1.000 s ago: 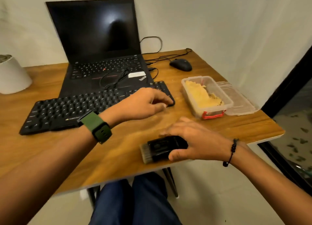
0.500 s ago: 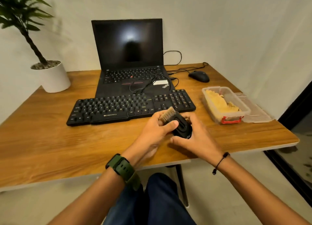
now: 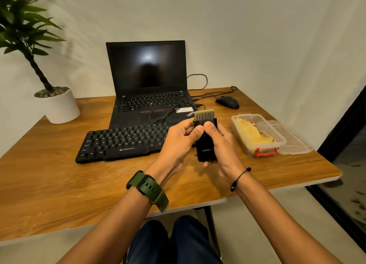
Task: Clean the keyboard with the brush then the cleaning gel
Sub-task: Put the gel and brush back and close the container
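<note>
Head view: brush (image 3: 205, 139) held upright above the table's (image 3: 59, 184) near edge, bristles up, just in front of the keyboard (image 3: 120, 142). Left hand (image 3: 178, 142) and right hand (image 3: 221, 144) both curled round the black body, thumbs pressed side by side on its face. Gel (image 3: 251, 135) waiting in the open tub (image 3: 265, 150) to the right. Best next: shift to a one-handed grip, turn bristles down, sweep along the key rows with light strokes, steadying the keyboard with the free hand.

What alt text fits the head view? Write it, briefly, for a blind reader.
Both hands, left hand and right hand, hold a black brush upright above a wooden table, bristles up. Behind it lie a black keyboard and an open laptop; a tub of yellow gel stands to the right.
</note>
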